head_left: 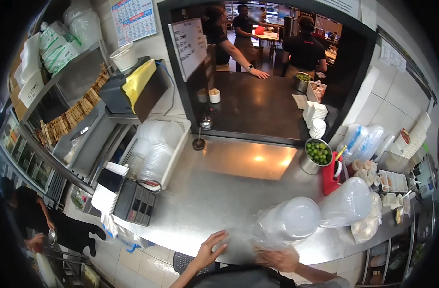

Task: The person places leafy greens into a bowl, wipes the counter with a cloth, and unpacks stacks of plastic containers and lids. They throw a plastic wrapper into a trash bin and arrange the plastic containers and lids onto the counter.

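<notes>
My left hand (210, 250) hovers over the front edge of the steel counter (205, 197), fingers apart and nothing in them. Smeared by motion, my right hand (279, 259) is at the near end of a clear plastic bag of stacked round tubs (289, 221). Whether its fingers grip the bag cannot be made out. Right of that bag lies a second wrapped stack of clear tubs (346, 201), with a knotted plastic bag of pale items (366, 225) against it.
A steel pot of green limes (317, 154) and a red holder (330, 175) stand at the right. On the left are a white basket of clear lids (174, 156), a black organizer (134, 201) and a printer (128, 86). People stand beyond the pass window (248, 103); another person (42, 216) is at left.
</notes>
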{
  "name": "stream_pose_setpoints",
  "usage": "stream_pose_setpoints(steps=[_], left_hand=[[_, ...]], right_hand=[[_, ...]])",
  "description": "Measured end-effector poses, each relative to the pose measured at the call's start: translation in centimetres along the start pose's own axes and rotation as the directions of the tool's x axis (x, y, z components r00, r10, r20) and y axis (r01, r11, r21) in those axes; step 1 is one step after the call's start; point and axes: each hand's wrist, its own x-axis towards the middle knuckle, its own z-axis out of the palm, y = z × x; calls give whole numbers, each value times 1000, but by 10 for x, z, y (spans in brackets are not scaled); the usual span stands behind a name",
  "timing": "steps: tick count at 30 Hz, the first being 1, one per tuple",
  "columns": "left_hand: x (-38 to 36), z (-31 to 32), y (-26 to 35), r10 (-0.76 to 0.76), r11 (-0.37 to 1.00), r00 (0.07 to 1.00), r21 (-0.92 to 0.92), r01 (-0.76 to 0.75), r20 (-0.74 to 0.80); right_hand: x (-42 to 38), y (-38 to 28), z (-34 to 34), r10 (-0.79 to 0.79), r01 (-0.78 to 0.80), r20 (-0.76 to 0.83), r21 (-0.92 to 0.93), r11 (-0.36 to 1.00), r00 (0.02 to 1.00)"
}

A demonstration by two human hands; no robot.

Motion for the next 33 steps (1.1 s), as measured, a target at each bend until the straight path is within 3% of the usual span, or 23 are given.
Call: stream_pose_setpoints(steps=[2, 5, 8, 10, 13, 16, 17, 19, 21, 22, 23, 25, 28, 29, 31, 32, 33], left_hand=[[15, 17, 6, 48, 995, 991, -93, -36, 124], [42, 76, 12, 149, 924, 977, -374, -81, 155], [66, 118, -26, 177, 977, 942, 65, -203, 286], [83, 127, -38, 106, 891, 922, 377, -255, 373], [104, 130, -67, 168, 845, 900, 412, -342, 402], [128, 121, -54, 46, 683, 878, 627, -376, 476], [135, 116, -48, 2, 672, 876, 648, -358, 482], [135, 109, -25, -99, 659, 856, 678, -325, 507], [134, 96, -12, -79, 725, 846, 613, -315, 528], [134, 85, -25, 41, 843, 834, 430, -325, 550], [133, 76, -37, 161, 916, 830, 232, -327, 534], [106, 46, 28, 30, 992, 894, 93, -80, 446], [97, 41, 49, 83, 990, 974, 98, -105, 209], [102, 56, 56, 95, 988, 990, -131, -81, 105], [102, 106, 75, 12, 826, 995, -560, -65, -97], [106, 128, 55, -21, 823, 993, -566, -50, -118], [108, 151, 16, -43, 880, 991, -474, -21, -125]], right_hand=[[-69, 37, 39, 163, -162, 8, 138, 977, 987], [-126, 70, 4, 448, -427, -124, 162, 890, 885], [-116, 93, 10, 650, -631, -129, 161, 759, 749], [-102, 100, 20, 753, -737, -162, 152, 658, 638], [-72, 105, 30, 819, -798, -374, 261, 543, 435], [-61, 94, 26, 790, -749, -450, 323, 578, 416], [-59, 85, 21, 826, -743, -375, 380, 551, 421], [-57, 88, 32, 844, -681, -348, 500, 535, 408], [-64, 81, 23, 867, -651, -287, 574, 497, 408], [-66, 79, 3, 867, -641, -260, 590, 490, 424], [-73, 79, -12, 846, -617, -191, 608, 501, 498], [-84, 76, -44, 765, -549, -78, 650, 525, 639], [-68, 71, -93, 948, -380, -119, 896, 231, 296], [-56, 73, -86, 948, 95, -155, 986, 134, 279], [-21, 82, -82, 965, 454, -60, 888, -65, 256], [-9, 84, -75, 967, 612, -8, 776, -154, 254], [-2, 90, -51, 955, 625, 70, 742, -243, 288]])
